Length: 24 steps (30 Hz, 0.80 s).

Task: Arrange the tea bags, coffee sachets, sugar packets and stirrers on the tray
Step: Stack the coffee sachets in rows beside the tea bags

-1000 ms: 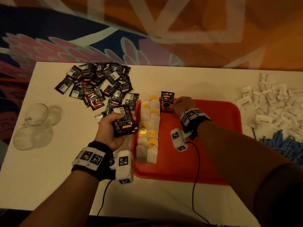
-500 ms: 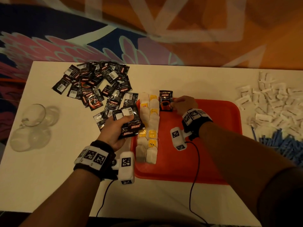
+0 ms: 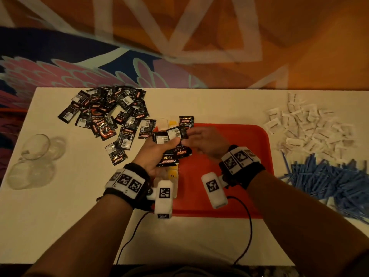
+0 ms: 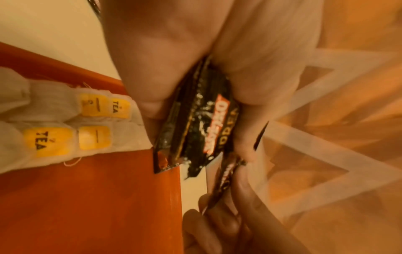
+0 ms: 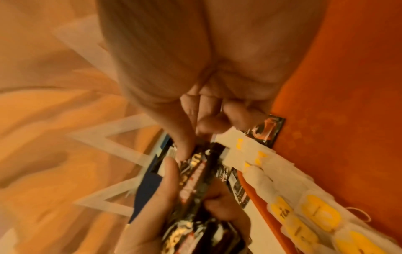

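My left hand [image 3: 165, 144] grips a small stack of black coffee sachets [image 3: 173, 154] above the left part of the red tray [image 3: 229, 186]. My right hand [image 3: 191, 136] meets it from the right and pinches the top sachet [image 3: 177, 132] of that stack. In the left wrist view the stack [image 4: 202, 123] sits between thumb and fingers. One coffee sachet [image 3: 186, 121] lies at the tray's far edge, beside two columns of tea bags [image 3: 171, 174] that the hands largely hide. The tea bags [image 4: 65, 123] show yellow tags.
A loose heap of coffee sachets [image 3: 107, 112] covers the table's far left. White sugar packets [image 3: 311, 128] and blue stirrers [image 3: 329, 180] lie right of the tray. Glass cups [image 3: 36, 146] stand at the left edge. The tray's right half is bare.
My left hand carried its stack rightwards over the tray. My right hand let go of the sachet laid at the tray's far edge and came back onto the stack's top sachet.
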{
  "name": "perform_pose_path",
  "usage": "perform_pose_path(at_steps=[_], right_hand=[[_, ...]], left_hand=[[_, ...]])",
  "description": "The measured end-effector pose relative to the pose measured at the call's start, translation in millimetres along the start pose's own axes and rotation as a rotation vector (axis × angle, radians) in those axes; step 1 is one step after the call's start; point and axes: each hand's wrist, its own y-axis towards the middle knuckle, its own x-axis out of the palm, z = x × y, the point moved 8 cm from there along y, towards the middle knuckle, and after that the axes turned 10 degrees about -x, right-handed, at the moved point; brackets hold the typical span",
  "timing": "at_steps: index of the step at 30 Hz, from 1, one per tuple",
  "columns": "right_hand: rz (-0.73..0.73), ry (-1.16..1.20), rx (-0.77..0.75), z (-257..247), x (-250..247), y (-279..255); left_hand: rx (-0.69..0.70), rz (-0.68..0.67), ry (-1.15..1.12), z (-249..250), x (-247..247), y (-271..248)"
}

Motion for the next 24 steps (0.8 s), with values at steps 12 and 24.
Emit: perform_pose_path(at_steps=[12,24], right_hand=[[0.152,-0.118,-0.433,-41,-28,-50],[0.141,-0.264,-0.198,-17,-31,-51]], left_hand=[[-0.143,-0.101,-0.208,-10,54,-31],[0.086,0.030,0.000,14,50,-36]])
